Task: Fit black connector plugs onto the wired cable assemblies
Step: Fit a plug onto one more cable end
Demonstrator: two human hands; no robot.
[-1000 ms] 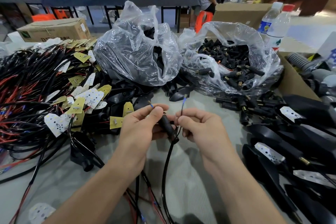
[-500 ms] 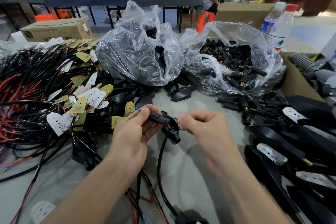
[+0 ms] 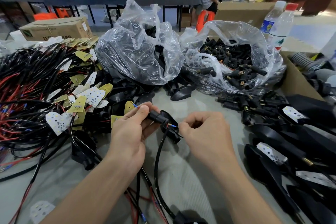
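Note:
My left hand (image 3: 130,132) grips a black connector plug (image 3: 156,117) between thumb and fingers, lying roughly level above the table. A blue-tipped wire end (image 3: 135,105) sticks out past my left fingertips. My right hand (image 3: 205,136) pinches a thin wire with a blue tip (image 3: 172,125) close to the plug's right end. A black sheathed cable (image 3: 158,156) hangs down from the plug toward the table's near edge. Behind the plug sits a black housing shell (image 3: 170,118).
A heap of red and black wired assemblies with LED boards (image 3: 36,85) fills the left. Two clear plastic bags stand behind: one of black housings (image 3: 138,49), one of connector plugs (image 3: 234,63). Finished black housings (image 3: 291,142) lie at right, with two water bottles (image 3: 280,23) beyond.
The plug went from upright to roughly level in my left hand. My right hand moved from the plug's side to pinch the blue-tipped wire at its right end.

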